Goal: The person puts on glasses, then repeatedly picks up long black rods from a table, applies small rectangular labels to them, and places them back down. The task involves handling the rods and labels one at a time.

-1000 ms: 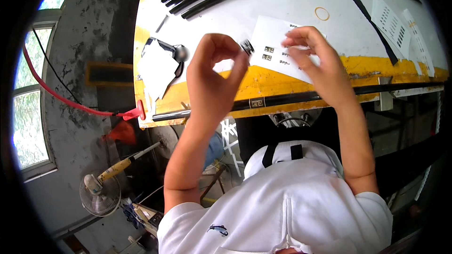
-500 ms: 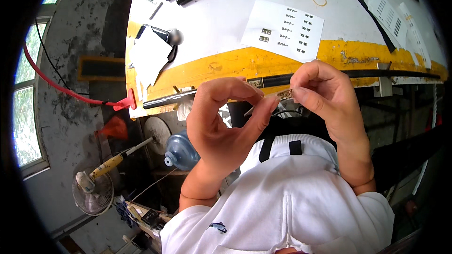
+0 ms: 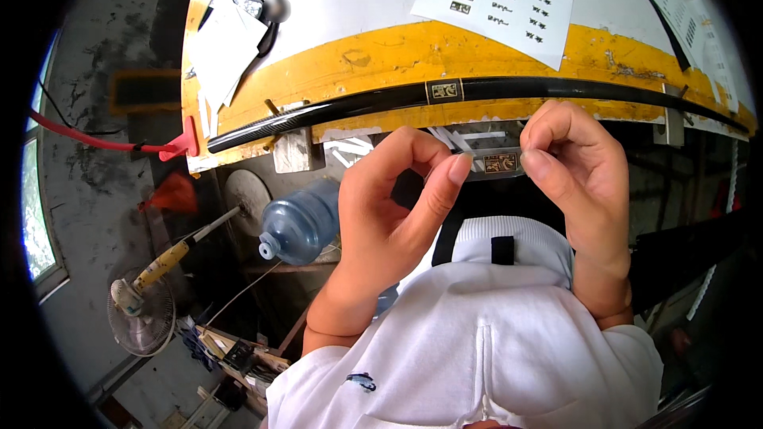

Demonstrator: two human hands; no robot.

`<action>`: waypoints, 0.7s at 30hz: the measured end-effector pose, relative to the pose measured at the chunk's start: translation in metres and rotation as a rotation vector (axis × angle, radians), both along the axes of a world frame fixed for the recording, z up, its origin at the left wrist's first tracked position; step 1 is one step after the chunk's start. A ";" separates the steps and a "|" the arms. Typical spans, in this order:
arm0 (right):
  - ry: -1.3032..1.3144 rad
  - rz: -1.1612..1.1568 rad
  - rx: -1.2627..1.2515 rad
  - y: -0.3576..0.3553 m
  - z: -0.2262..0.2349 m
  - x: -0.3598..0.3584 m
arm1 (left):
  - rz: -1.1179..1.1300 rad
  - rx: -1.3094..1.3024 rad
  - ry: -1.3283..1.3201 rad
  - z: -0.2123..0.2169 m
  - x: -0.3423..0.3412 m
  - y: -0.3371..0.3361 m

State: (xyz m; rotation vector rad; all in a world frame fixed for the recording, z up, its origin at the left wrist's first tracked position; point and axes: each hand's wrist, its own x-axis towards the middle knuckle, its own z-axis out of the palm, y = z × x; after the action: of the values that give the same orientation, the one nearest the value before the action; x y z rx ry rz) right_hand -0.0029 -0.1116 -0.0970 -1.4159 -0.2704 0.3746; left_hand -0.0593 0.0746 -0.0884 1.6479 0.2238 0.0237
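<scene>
Stretched between both hands is a small clear sticker strip [image 3: 501,163] with a dark, gold-edged square print. My left hand [image 3: 397,210] pinches one end between thumb and forefinger. The other end is pinched by my right hand [image 3: 579,171] in the same way. Just beyond them a long glossy black pole [image 3: 342,106] runs along the table's near edge, with a similar dark and gold square label [image 3: 443,91] around its middle. A white sheet of printed labels [image 3: 493,1] lies farther back on the table.
The white table [image 3: 342,0] has a yellow border [image 3: 350,56]. Metal pole supports [image 3: 296,149] stick out at its edge. Papers [image 3: 226,44] and a black-handled tool lie left. A blue water bottle [image 3: 298,222], a fan [image 3: 141,310] and a red hose [image 3: 87,139] are below and left.
The strip, edge-on before, now shows its flat printed side between my hands. My hands have drawn slightly toward me, and the pole's label shows fully. The whole view has shifted.
</scene>
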 end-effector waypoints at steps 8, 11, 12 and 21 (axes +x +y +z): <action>-0.351 -0.091 -0.347 0.023 -0.014 0.003 | 0.066 0.188 -0.062 -0.017 0.001 0.014; -0.445 -0.098 -0.440 0.034 -0.015 0.011 | 0.141 0.108 -0.028 -0.021 0.012 0.017; -0.468 -0.116 -0.462 0.037 -0.017 0.015 | 0.113 0.077 0.018 -0.019 0.016 0.022; -0.583 -0.203 -0.694 0.053 -0.026 0.027 | 0.159 0.287 0.084 -0.023 0.037 0.021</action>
State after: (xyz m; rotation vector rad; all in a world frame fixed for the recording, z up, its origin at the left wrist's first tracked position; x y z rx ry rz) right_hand 0.0237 -0.0582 -0.1235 -2.2072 -0.4920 -0.1484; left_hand -0.0224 0.0960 -0.1112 1.9146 0.4314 0.1109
